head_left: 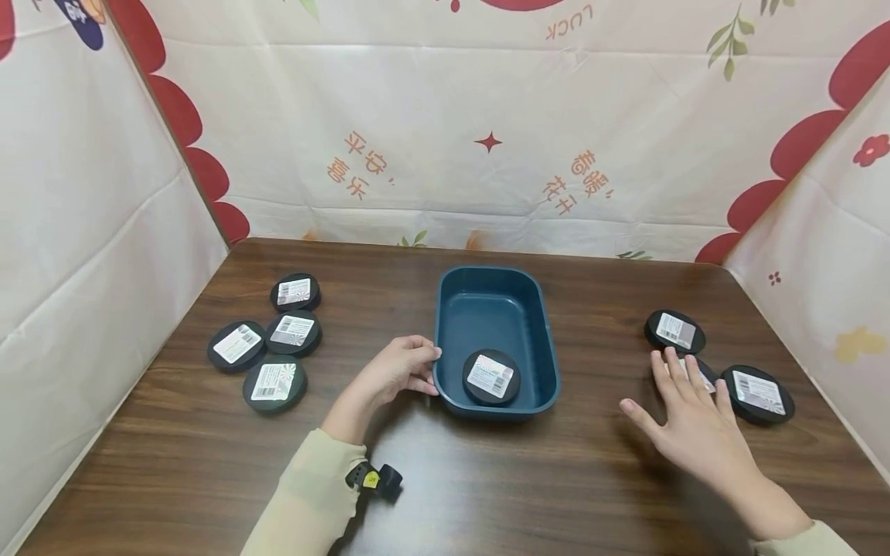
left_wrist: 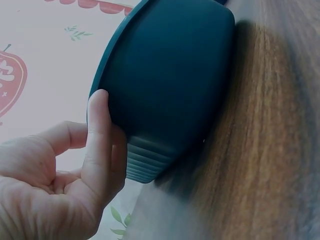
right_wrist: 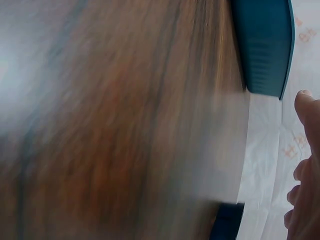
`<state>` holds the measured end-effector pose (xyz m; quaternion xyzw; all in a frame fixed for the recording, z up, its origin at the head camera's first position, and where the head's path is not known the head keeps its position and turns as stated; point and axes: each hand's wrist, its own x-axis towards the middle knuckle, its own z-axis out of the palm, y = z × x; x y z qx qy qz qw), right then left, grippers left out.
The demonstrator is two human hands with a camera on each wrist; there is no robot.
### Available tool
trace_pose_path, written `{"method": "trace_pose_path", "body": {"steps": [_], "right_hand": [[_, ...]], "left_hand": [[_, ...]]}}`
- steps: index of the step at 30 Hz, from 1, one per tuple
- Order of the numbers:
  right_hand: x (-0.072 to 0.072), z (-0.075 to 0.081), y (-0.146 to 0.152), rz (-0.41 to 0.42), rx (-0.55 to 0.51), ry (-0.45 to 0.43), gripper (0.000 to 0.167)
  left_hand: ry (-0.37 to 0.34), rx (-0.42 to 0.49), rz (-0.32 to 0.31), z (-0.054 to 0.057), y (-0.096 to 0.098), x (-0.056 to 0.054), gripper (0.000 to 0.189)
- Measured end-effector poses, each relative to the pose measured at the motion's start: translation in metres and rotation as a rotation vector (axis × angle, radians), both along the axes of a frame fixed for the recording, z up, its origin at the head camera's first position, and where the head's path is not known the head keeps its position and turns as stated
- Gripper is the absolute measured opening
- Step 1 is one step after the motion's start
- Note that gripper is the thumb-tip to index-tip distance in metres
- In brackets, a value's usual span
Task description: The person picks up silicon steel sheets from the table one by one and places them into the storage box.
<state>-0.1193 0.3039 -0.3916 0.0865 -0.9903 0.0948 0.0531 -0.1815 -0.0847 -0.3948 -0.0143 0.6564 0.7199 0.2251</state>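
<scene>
A dark blue rectangular tub (head_left: 490, 313) stands mid-table, with one black round disc (head_left: 491, 378) bearing a white barcode label lying at its near end. My left hand (head_left: 399, 367) holds the tub's left side at the rim; in the left wrist view its fingers (left_wrist: 98, 125) lie against the outer wall. To the right, my right hand (head_left: 698, 432) is spread flat, palm down, over a partly hidden black disc (head_left: 705, 374). Beside it lie another disc (head_left: 674, 330) behind and one (head_left: 758, 394) to the right. Whether the right hand touches the covered disc I cannot tell.
Several black labelled discs sit grouped on the left: one at the back (head_left: 295, 292), one at the far left (head_left: 236, 346), one nearest (head_left: 274, 384). The brown wooden table (head_left: 445, 494) is bounded by a patterned white cloth (head_left: 431, 100) behind and at both sides.
</scene>
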Motion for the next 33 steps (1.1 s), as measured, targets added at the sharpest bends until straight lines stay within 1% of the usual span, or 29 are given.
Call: {"method": "trace_pose_path", "body": {"steps": [8,18,28,33], "right_hand": [[0.007,-0.003,0.021,-0.032,-0.011,0.004,0.083],[0.012,-0.005,0.041,-0.060,-0.023,0.007,0.084],[0.014,-0.005,0.071,-0.125,-0.019,-0.006,0.086],[0.015,-0.005,0.083,-0.142,-0.001,-0.008,0.087]], "left_hand": [[-0.003,-0.011,-0.016,0.000,-0.001,-0.002,0.020],[-0.009,-0.009,-0.024,0.000,0.000,-0.004,0.020],[-0.020,-0.010,-0.020,0.000,-0.001,-0.003,0.022],[-0.015,-0.004,-0.019,0.000,-0.001,-0.003,0.017]]}}
